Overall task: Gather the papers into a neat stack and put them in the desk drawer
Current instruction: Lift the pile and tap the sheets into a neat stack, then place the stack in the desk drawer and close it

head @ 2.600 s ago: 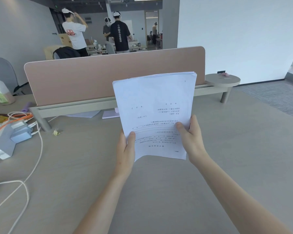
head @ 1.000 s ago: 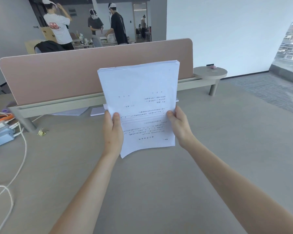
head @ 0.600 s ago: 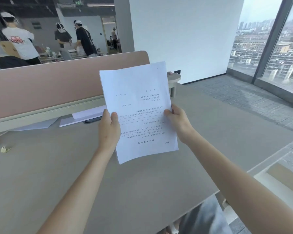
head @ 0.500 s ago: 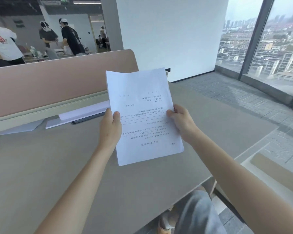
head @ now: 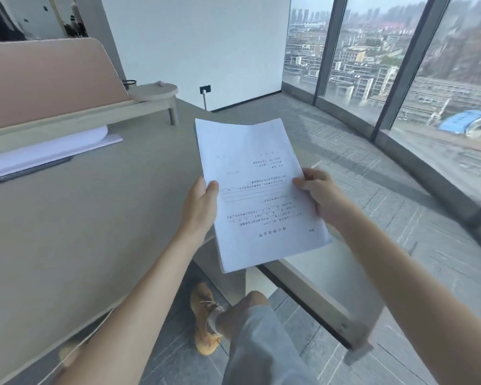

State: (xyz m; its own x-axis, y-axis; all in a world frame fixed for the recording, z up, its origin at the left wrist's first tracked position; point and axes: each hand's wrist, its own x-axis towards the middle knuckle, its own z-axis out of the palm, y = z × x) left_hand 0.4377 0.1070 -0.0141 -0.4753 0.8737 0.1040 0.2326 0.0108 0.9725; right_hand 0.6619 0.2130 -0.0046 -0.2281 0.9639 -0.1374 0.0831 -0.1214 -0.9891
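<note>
A squared-up stack of white printed papers [head: 257, 190] is held in the air past the right end of the desk [head: 75, 232], its text upside down to me. My left hand [head: 202, 208] grips the stack's left edge with the thumb on top. My right hand [head: 321, 194] grips the right edge the same way. The stack's lower corner hangs over the desk's right edge. No drawer front shows clearly; a pale low unit [head: 317, 295] stands below the papers, to the right of the desk.
More white sheets [head: 47, 151] and a dark pen lie under the pink divider panel [head: 47, 79] at the back of the desk. A small round shelf [head: 153, 91] ends the divider rail. My leg and tan shoe [head: 204, 318] are on the grey floor. Floor-to-ceiling windows at right.
My view has swung right and down, off the desk toward its right end and the floor. Both hands carried the stack rightward past the desk edge; the grip is unchanged.
</note>
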